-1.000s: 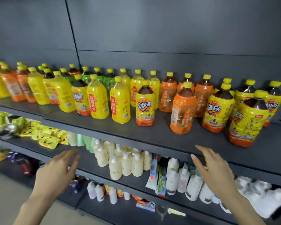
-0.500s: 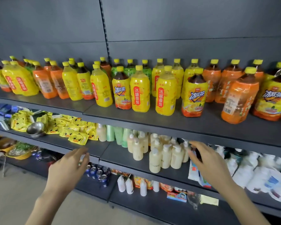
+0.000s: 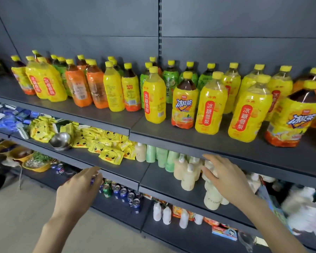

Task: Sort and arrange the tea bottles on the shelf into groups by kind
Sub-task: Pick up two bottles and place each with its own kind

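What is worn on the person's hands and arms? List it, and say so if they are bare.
Nothing is worn. The left hand and the right hand are bare: no gloves, rings or bracelets show. The left forearm and the right forearm are bare too, with no sleeve, cuff or watch in view down to the picture's lower edge.

A shop: tiered dark retail shelves point(image 3: 226, 154) stocked with tea bottles point(image 3: 154, 99), snack packets point(image 3: 109, 156), canned drinks point(image 3: 122, 193).

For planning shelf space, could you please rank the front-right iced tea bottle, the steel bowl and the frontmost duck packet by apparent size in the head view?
1. iced tea bottle: clearly largest, perhaps helped by nearness.
2. steel bowl and duck packet: look alike, unranked.
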Available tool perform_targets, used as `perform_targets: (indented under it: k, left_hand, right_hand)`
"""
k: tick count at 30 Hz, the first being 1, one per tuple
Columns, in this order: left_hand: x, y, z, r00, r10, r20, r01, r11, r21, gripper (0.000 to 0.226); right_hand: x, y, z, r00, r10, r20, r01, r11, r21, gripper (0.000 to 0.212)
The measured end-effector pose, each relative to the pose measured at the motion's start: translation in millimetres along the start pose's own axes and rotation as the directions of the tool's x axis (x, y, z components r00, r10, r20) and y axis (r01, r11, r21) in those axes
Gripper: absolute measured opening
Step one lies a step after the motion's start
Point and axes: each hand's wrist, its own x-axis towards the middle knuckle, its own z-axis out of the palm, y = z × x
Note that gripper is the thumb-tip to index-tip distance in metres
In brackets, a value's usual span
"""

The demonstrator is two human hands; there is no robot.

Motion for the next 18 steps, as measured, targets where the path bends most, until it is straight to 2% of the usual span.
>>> perform_targets:
  k: [7,10,13,18]
  left_hand:
    - [90,-48,4,1.0,0.02,-0.006,-0.02,1.0,0.012,0.028]
    - [120,-66,6,0.998,0.057,-0.014,-0.056,0.998,0.025,0.028]
    - [145,-88,7,0.997,0.071,-0.043,-0.069,0.997,0.043,0.029]
    - [187,-130,5,0.985,0.167,-0.032,-0.166,0.985,0.034,0.025]
  right_hand:
    - [72,-51,54,1.0,0.018,-0.012,-0.017,0.998,0.063,0.039]
    - [96,-75,73,1.0,0.0,-0.001,0.0,1.0,0.027,0.038]
    - [117,-100,90,1.0,-0.021,0.003,0.021,0.999,0.03,0.045]
    - [145,-155,109,0.999,-0.037,-0.018,0.037,0.999,0.021,0.048]
